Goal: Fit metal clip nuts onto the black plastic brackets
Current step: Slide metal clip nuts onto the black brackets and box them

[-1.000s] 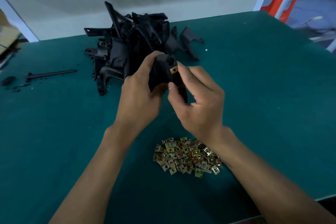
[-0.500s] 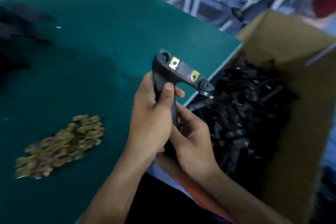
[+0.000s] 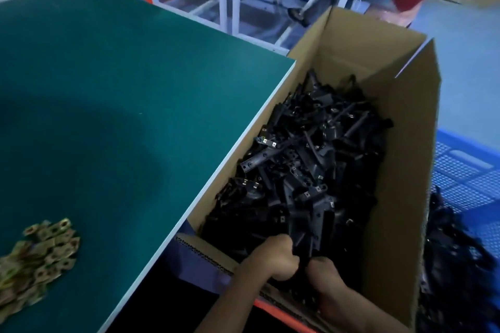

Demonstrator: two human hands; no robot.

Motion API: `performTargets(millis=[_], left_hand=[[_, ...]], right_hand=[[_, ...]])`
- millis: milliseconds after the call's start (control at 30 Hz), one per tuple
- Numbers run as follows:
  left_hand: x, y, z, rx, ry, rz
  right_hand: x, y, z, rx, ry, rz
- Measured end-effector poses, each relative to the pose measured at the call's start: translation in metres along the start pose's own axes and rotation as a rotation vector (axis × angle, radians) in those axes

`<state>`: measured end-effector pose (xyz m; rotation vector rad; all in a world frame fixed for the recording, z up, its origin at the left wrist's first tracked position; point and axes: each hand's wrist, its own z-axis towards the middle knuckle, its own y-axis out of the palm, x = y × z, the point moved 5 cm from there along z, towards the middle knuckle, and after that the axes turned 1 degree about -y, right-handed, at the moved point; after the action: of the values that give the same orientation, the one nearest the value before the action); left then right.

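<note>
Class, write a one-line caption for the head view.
Both hands lower a black bracket into a cardboard box of brackets beside the green table.

Dim, soft light (motion-blurred, edges warped).

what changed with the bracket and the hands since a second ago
The bracket went from being worked on above the table, with a clip going on, to down inside the cardboard box beside the table, among the other brackets. Both the left hand and the right hand followed it in and still grip it. The pile of clip nuts stayed on the table.
</note>
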<state>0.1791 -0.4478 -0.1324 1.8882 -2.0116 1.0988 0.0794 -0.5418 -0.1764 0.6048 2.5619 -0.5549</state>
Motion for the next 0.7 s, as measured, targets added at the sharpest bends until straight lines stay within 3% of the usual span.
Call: performTargets(millis=[100,167,267,333,433,467,600,700], left_hand=[[-0.005,-0.012,-0.013,-0.034,-0.024,0.064],[-0.007,-0.03,-0.031,-0.012,-0.012,0.109],[-0.011,-0.07,-0.072,0.119,0.112,0.065],[-0.015,-0.1,-0.108,0.275,0.236,-0.126],[-0.019,-0.13,-0.167,0.313,0.464,-0.745],[-0.025,-0.138,-0.187,0.37,0.528,-0.826],[-0.076,-0.182,-0.262,0.866,0.62,-0.82],[-0.147,-0.213,-0.31,1.256,0.547,-0.904]], right_hand=[[-0.002,-0.023,0.005,0.131,-0.031,-0.245],[-0.022,-0.026,-0.003,0.166,-0.15,-0.246],[-0.066,-0.012,-0.028,0.32,-0.435,-0.088],[-0.103,0.013,-0.059,0.361,-0.723,0.017],[-0.158,0.063,-0.104,0.191,-1.129,0.042],[-0.177,0.08,-0.123,0.12,-1.233,0.038],[-0.24,0.169,-0.21,-0.227,-1.739,-0.115],[-0.268,0.266,-0.239,-0.577,-1.788,-0.374]])
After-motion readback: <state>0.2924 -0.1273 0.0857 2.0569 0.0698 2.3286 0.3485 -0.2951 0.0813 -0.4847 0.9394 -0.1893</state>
